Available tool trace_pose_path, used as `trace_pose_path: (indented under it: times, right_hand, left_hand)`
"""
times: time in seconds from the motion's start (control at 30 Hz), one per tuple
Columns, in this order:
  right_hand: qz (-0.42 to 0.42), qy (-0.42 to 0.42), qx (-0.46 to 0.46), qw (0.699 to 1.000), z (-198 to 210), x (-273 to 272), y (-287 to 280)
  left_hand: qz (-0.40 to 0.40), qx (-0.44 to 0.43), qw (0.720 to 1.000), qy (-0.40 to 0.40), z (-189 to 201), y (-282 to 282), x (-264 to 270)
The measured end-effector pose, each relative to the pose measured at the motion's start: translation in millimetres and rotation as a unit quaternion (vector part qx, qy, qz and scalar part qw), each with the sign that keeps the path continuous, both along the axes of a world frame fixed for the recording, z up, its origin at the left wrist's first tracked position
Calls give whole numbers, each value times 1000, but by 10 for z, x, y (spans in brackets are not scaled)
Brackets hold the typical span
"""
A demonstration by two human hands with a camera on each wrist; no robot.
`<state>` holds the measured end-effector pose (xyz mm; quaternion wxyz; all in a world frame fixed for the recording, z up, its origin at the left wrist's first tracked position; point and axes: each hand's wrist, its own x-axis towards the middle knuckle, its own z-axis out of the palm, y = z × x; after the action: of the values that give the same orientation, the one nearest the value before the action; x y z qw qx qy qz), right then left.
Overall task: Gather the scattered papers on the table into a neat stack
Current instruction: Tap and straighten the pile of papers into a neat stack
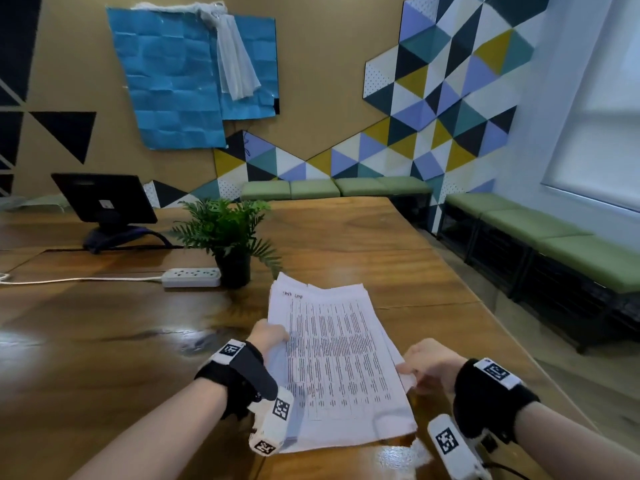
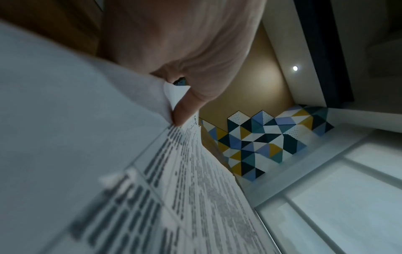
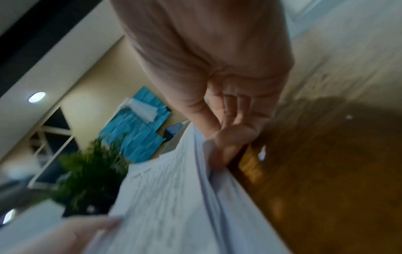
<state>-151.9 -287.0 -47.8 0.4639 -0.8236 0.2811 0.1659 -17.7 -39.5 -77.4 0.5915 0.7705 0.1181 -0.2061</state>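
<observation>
Here, papers [image 1: 332,358] between both hands.

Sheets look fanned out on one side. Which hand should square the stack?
Probably the right hand: the papers stick out unevenly along its edge, and its fingers already touch there. The left hand pinches the opposite edge, steadying.

I see the papers [image 1: 332,362] gathered into one loose pile in the lower centre of the head view, white sheets with the top one printed in dense columns of dark text. The edges are not flush: corners of lower sheets fan out at the upper left and along the right side.
</observation>
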Motion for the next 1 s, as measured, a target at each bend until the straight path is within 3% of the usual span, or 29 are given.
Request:
trace_pose_path:
  times: [0.13, 0.23, 0.33, 0.43, 0.53, 0.6, 0.67, 0.8, 0.9, 1.0]
  right_hand:
    - [-49, -1, 144, 988, 4, -59, -63]
    - [-31, 11, 203, 979, 35, -74, -85]
    - [6, 28, 115, 993, 58, -95, -33]
    - [12, 21, 121, 992, 8, -68, 55]
    - [51, 48, 61, 996, 9, -46, 120]
    - [72, 41, 15, 996, 73, -11, 95]
    - [40, -12, -15, 999, 143, 51, 2]
    - [-31, -106, 120, 987, 316, 188, -140]
    - [-21, -172, 256, 951, 608, 271, -145]
    - [-3, -259, 338, 905, 976, 360, -89]
  left_hand:
    - [21, 23, 999, 5, -6, 6, 50]
    - [41, 39, 998, 7, -50, 2, 73]
    - [43, 38, 998, 4, -60, -11, 72]
    - [30, 36, 999, 6, -55, -3, 93]
    - [-1, 14, 1000, 16, -18, 29, 62]
    - [-28, -7, 1000, -8, -14, 44, 49]
    - [-46, -20, 997, -60, 49, 35, 8]
    - [-64, -129, 978, -148, 421, 6, -119]
    - [-102, -196, 953, -205, 802, -17, -185]
    - [-86, -176, 933, -302, 1112, -77, -251]
